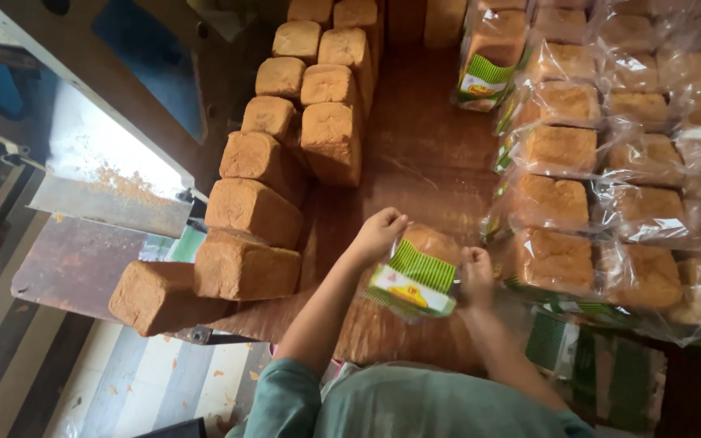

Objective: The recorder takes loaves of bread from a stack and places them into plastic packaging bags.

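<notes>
Our green sleeves fill the bottom of the frame, and just above them we hold a bagged loaf [417, 272] over the brown worktop [423, 154], its long axis running from lower left to upper right. Our left hand [379, 234] has its fingers closed on the bag's upper left edge, and our right hand [475, 277] grips the right side. Bare loaves [253, 211] line the left, wrapped loaves [610, 146] the right.
</notes>
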